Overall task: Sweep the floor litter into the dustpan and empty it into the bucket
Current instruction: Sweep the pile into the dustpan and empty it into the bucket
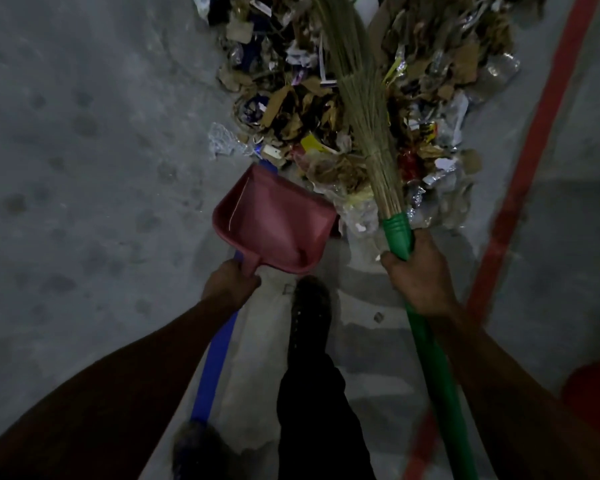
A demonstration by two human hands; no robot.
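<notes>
A big heap of litter (326, 109), cardboard scraps, wrappers and plastic, covers the floor ahead. My left hand (230, 285) grips the handle of a pink dustpan (274, 223), whose mouth faces the near edge of the heap; the pan looks empty. My right hand (418, 275) grips the green handle of a broom (400, 233). Its straw bristles (364, 109) lie over the middle of the heap, pointing away from me.
A red line (534, 140) runs diagonally on the grey concrete floor at the right. A blue strip (212, 368) lies on the floor under my left arm. My dark shoe (310, 306) stands behind the dustpan. Something red (593, 393) shows at the right edge.
</notes>
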